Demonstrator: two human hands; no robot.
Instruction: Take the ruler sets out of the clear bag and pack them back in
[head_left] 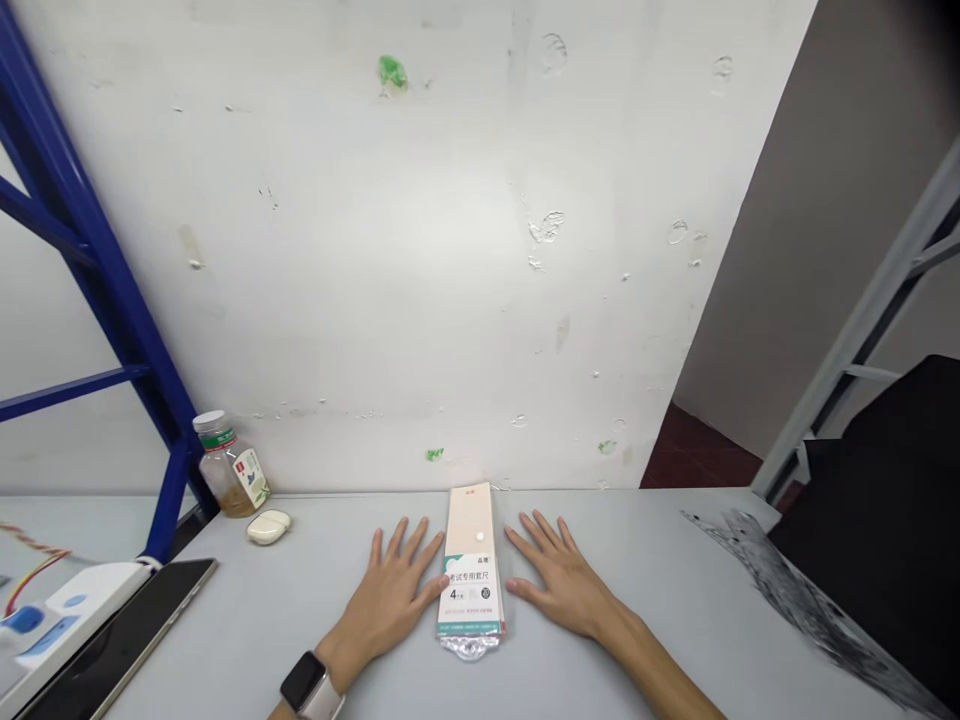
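Observation:
A slim packaged ruler set (470, 560), pale pink above and white and teal below, lies lengthwise on the grey table (570, 670). Its clear plastic hanging tab points towards me. My left hand (394, 595) rests flat to the left of the pack, fingers spread, the thumb tip at the pack's left edge. A smartwatch (304, 682) is on that wrist. On the other side, my right hand (559, 580) lies flat with fingers spread, its thumb close to the pack's right edge. Neither hand grips anything.
At the left back stand a clear jar (234, 470) with a white lid and a small cream case (268, 527). Nearer left are a dark phone (127, 640) and a white power strip (82, 610). A blue metal frame (112, 250) rises left; a black object (892, 520) sits right.

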